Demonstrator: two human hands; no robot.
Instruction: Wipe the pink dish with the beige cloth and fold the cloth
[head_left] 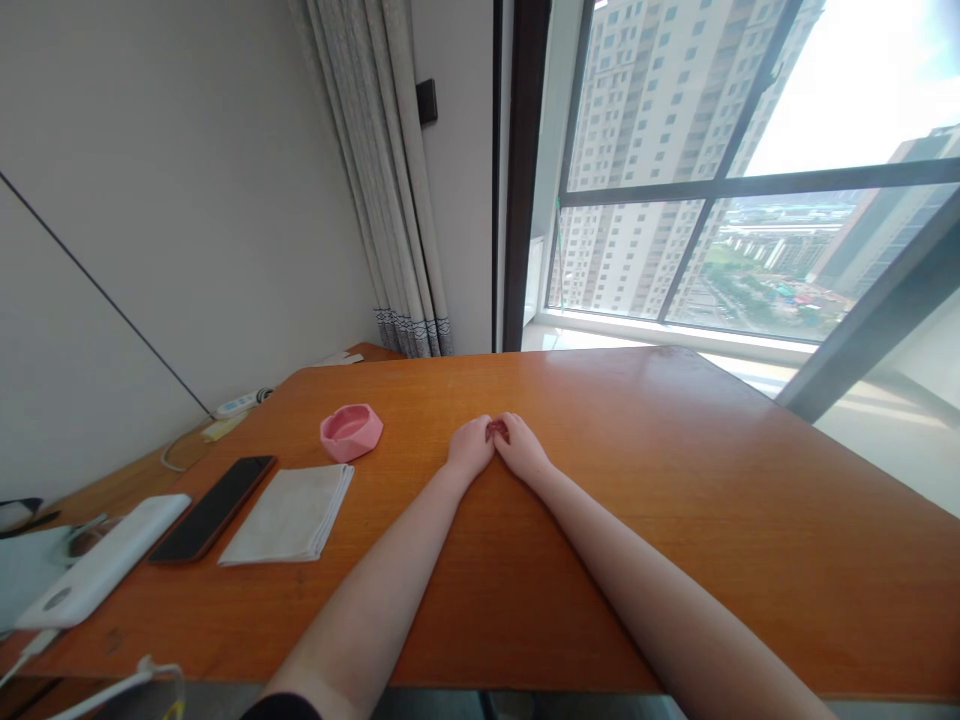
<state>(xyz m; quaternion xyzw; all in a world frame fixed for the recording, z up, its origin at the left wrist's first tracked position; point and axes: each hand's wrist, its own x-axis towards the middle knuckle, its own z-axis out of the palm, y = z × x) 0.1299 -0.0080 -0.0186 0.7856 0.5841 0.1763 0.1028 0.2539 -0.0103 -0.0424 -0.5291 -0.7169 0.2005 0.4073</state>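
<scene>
My left hand (472, 446) and my right hand (520, 448) rest together over the middle of the wooden table (645, 440), touching at the fingers. Both are closed, with the fingers curled inward. A small dark reddish patch shows between them; whether it is an object or just fingertips in shadow I cannot make out. To the left of my left hand sits a pink faceted bowl (364, 437), which looks like an ashtray. Nearer to me lies a folded pale cloth (289, 515), apart from both hands.
Left of the cloth lie a black phone (214, 510) and a long white device (105, 562) with a cable. A power strip (236, 404) sits by the wall. Behind the table hang grey curtains (375, 170), with a large window (675, 200) at the right.
</scene>
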